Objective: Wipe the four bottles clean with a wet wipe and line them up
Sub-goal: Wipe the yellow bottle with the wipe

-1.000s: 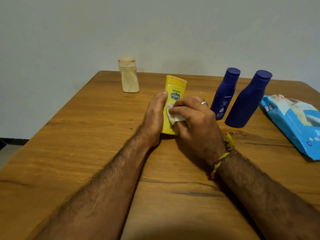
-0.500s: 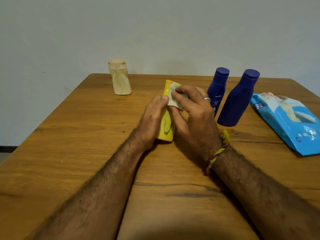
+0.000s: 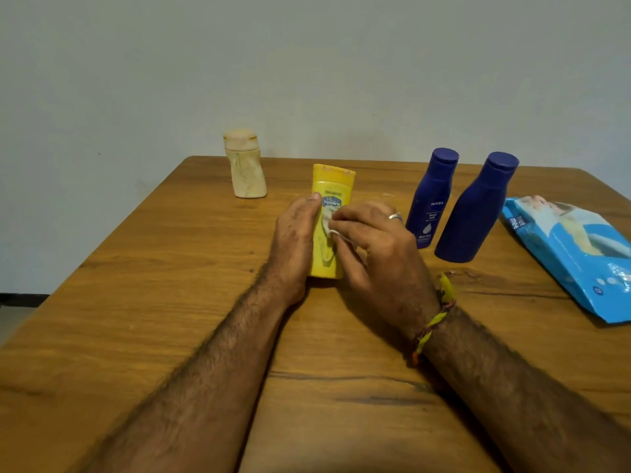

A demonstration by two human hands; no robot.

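The yellow bottle (image 3: 332,220) stands upright on the table (image 3: 170,268), a little nearer the far edge than the near one, and both hands close on it. The left hand (image 3: 293,240) grips the bottle's left side, fingers curled behind it out of sight and the thumb lying up the front beside the label. The right hand (image 3: 372,247) comes in from the bottle's right, its fingers bent and pinching a small white wipe (image 3: 328,222) that presses against the bottle's front just under the label. A ring (image 3: 395,216) sits on one right finger and a yellow thread band (image 3: 435,319) circles that wrist.

Left of the yellow bottle and further back, the beige bottle (image 3: 245,165) stands alone near the table's far edge, well apart from the hands. Right of the yellow bottle, just beyond the right hand's knuckles, the labelled blue bottle (image 3: 431,199) stands upright; the plain blue bottle (image 3: 474,206) stands just beside it on its right, slightly nearer the viewer. Further right still, the blue wipes pack (image 3: 573,254) lies flat, reaching the picture's right border.

Open wood lies to the yellow bottle's left as far as the table's left edge, and a broad stretch lies nearer the viewer, crossed only by the two forearms. A plain wall stands behind the far edge.
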